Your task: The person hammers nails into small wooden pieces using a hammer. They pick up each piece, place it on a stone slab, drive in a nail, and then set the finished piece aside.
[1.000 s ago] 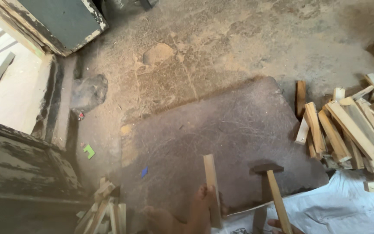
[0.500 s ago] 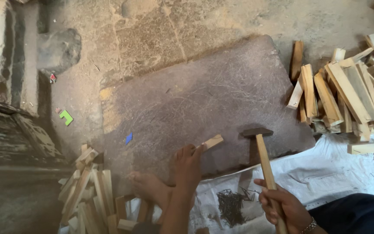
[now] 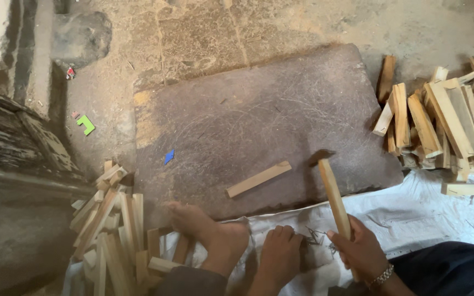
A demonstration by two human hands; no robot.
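Note:
My right hand (image 3: 360,252) grips the wooden handle of a hammer (image 3: 331,189), whose dark head hovers over the near edge of a large flat stone slab (image 3: 259,109). A short wooden stick (image 3: 259,179) lies loose on the slab, left of the hammer. My left hand (image 3: 278,255) rests knuckles-up on the white sack (image 3: 429,219), its fingers at a small heap of dark nails (image 3: 316,237). Whether it holds any nails is hidden. My bare foot (image 3: 204,227) lies just left of that hand.
A pile of cut wooden sticks (image 3: 445,118) lies right of the slab, another pile (image 3: 116,230) at the lower left. A green scrap (image 3: 86,124) and a blue scrap (image 3: 169,157) lie on the floor. Dark worn wood (image 3: 17,142) borders the left.
My left hand let go of the stick, which now lies flat on the slab, and dropped back to the nails on the sack. The hammer stayed in my right hand.

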